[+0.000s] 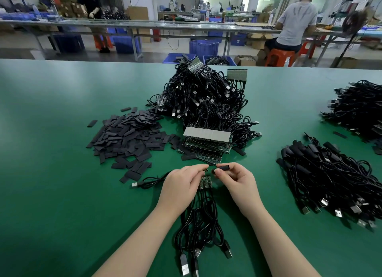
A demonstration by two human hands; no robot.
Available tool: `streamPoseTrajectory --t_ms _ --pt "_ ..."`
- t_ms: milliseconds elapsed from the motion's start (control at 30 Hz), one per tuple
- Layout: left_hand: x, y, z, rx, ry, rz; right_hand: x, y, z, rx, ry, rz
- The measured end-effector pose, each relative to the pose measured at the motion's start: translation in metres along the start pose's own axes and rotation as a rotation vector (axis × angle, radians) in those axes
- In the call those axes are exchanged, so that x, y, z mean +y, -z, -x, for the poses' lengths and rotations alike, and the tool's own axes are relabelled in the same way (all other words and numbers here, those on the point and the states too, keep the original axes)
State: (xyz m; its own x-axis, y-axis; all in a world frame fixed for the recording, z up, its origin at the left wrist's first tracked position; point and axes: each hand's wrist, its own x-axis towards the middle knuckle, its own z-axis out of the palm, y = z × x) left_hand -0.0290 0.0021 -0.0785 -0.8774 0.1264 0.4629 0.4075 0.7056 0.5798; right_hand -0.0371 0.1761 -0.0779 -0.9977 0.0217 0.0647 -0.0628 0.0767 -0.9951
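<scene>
Bare forearms reach in from the bottom edge over a bundle of thin black cables (198,225), whose metal USB plugs (185,266) fan out closest to the viewer on the flat green surface (62,194). The cables run up to a small strip of green circuit boards (206,181), which sits between the two hands, just above the surface.

The left hand (182,183) is palm down, with thumb and forefinger pinching the upper end of the strip; which part it grips is too small to tell. The right hand (235,179) faces it, wrist bent inward, and pinches a short black tube sleeve (223,167) between thumb and forefinger. The sleeve's open end points at the left fingertips, close but apart.

The sleeve looks very light, soft and thin-walled, so it would likely flatten under a firm squeeze. It is best held lightly by its sides, behind the mouth. The boards look light and stiff, probably fragile where the wires join, and are best held by their edges. The limp cables may drag.

Further back lie a pile of flat black sleeves (128,138), stacked green board panels (206,140) and a tall heap of tangled black cables (206,98). A pile of sleeved cables (330,183) lies to the right.
</scene>
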Motion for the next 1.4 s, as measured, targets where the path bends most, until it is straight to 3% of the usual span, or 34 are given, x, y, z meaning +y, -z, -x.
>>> streamPoseTrajectory --t_ms 300,600,967,1400 --pt "-0.001 -0.002 0.000 -0.079 0.066 0.007 0.000 0.000 0.000 0.001 0.001 -0.008" --pt "-0.007 -0.006 0.002 -0.017 0.130 0.011 -0.001 -0.001 0.001 0.008 -0.015 0.006" --pt "-0.008 -0.003 0.003 -0.001 0.164 0.052 -0.002 -0.001 0.003 -0.095 0.005 0.063" --pt "-0.003 -0.002 0.001 0.029 0.000 -0.006 -0.006 0.001 0.004 -0.013 0.006 -0.057"
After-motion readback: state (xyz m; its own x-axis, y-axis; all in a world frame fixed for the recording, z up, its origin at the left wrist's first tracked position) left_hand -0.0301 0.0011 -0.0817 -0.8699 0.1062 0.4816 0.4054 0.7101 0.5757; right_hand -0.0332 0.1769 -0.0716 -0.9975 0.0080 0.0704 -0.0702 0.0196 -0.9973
